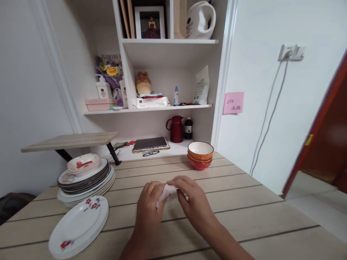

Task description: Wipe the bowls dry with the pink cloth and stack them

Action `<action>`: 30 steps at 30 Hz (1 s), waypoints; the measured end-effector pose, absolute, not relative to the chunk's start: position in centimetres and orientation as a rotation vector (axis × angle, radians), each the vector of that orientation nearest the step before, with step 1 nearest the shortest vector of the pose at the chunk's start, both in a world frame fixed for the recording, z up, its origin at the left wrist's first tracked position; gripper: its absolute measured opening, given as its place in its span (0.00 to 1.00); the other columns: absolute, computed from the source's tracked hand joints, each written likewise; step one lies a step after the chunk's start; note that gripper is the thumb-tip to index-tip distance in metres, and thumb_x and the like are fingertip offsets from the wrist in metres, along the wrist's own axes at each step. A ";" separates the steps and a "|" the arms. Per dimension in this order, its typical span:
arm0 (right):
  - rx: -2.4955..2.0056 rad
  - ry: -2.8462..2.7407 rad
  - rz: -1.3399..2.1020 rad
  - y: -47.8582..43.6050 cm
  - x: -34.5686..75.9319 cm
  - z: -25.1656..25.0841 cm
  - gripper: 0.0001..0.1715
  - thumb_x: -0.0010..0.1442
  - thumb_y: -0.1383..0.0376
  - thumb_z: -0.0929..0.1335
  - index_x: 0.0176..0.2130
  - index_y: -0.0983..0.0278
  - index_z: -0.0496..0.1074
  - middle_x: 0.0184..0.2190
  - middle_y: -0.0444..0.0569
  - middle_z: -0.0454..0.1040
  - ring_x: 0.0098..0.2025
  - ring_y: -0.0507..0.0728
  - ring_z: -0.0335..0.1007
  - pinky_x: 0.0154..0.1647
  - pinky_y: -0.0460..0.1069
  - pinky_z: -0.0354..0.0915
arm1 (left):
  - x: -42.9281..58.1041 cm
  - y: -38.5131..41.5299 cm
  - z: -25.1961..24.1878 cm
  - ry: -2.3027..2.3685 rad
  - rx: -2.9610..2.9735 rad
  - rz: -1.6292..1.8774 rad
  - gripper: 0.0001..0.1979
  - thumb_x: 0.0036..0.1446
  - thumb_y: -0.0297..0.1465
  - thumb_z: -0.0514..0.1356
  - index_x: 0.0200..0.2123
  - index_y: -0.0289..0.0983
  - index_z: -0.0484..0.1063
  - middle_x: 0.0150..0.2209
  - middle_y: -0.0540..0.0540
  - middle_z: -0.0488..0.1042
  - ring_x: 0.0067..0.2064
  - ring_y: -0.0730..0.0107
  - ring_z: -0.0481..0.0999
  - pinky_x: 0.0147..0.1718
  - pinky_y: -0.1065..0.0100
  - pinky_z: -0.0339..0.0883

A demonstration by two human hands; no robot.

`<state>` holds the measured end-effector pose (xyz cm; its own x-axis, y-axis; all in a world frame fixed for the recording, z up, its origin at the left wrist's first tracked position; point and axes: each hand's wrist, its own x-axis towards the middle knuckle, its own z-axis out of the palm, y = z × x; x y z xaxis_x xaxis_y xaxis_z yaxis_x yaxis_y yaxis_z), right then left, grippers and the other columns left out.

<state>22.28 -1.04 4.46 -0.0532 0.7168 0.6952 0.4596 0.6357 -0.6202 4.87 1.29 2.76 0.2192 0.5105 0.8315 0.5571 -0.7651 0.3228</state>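
A crumpled whitish cloth or tissue [167,192] is held between my two hands above the middle of the slatted table. My left hand [150,202] is closed on its left part, the fingers curled round it. The fingertips of my right hand [192,196] pinch its right end. Beyond my hands stands a stack of orange and red bowls [200,155], touched by neither hand. To the left are oval white plates with red flowers [81,224], piled up, and behind them a taller stack of round plates [89,182] with a patterned dish [84,164] on top.
A small raised wooden stand [70,141] is at the back left. Behind the table, a shelf unit [170,41] holds a dark red jug [176,129], a dark bottle [188,128], a closed laptop [150,143] and glasses [151,153]. Cables hang from a wall socket [287,53].
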 end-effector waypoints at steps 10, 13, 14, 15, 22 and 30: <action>-0.919 -1.408 0.835 -0.9 22.4 4.8 0.08 0.61 0.59 0.69 0.34 0.60 0.74 0.26 0.43 0.72 0.29 0.55 0.64 0.30 0.48 0.59 | 5.5 0.2 3.6 -1.379 -2.327 -2.042 0.07 0.58 0.37 0.63 0.36 0.40 0.72 0.33 0.48 0.74 0.36 0.64 0.75 0.36 0.66 0.69; -0.785 -1.140 1.025 -0.9 21.9 4.5 0.12 0.59 0.55 0.72 0.34 0.61 0.73 0.27 0.41 0.72 0.30 0.54 0.63 0.31 0.47 0.60 | 5.6 -0.1 4.1 -1.640 -2.351 -2.281 0.14 0.56 0.43 0.64 0.36 0.39 0.72 0.30 0.50 0.74 0.32 0.66 0.74 0.32 0.69 0.68; -0.735 -1.056 1.075 -0.9 21.7 4.4 0.12 0.58 0.55 0.73 0.34 0.61 0.73 0.28 0.42 0.74 0.31 0.54 0.65 0.33 0.47 0.62 | 5.7 -0.1 4.2 -1.691 -2.357 -2.356 0.16 0.56 0.45 0.64 0.36 0.38 0.72 0.29 0.50 0.75 0.31 0.66 0.73 0.31 0.70 0.67; -0.684 -0.982 1.127 -0.8 21.4 4.4 0.13 0.57 0.55 0.74 0.36 0.61 0.74 0.30 0.44 0.76 0.33 0.55 0.67 0.35 0.48 0.64 | 5.7 -0.1 4.2 -1.717 -2.366 -2.428 0.17 0.55 0.46 0.64 0.37 0.38 0.72 0.30 0.49 0.75 0.32 0.66 0.74 0.31 0.70 0.68; -0.490 -0.788 1.456 -0.6 19.9 4.1 0.18 0.54 0.55 0.76 0.40 0.63 0.77 0.38 0.51 0.81 0.41 0.60 0.74 0.44 0.53 0.69 | 6.1 0.2 3.9 -1.738 -2.235 -2.849 0.22 0.54 0.47 0.66 0.44 0.36 0.73 0.35 0.46 0.79 0.36 0.63 0.77 0.36 0.68 0.71; -0.988 -1.323 0.671 -0.9 21.7 4.2 0.22 0.56 0.62 0.72 0.51 0.59 0.71 0.49 0.52 0.76 0.45 0.62 0.73 0.40 0.52 0.69 | 5.5 0.3 3.7 -1.318 -2.337 -2.063 0.06 0.61 0.36 0.61 0.36 0.39 0.74 0.34 0.48 0.75 0.38 0.64 0.75 0.39 0.67 0.68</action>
<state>21.68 -0.92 4.17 0.1615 0.8659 0.4734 0.1299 0.4569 -0.8800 5.49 0.33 3.68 -0.0311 0.6767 0.7356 0.3830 -0.6717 0.6341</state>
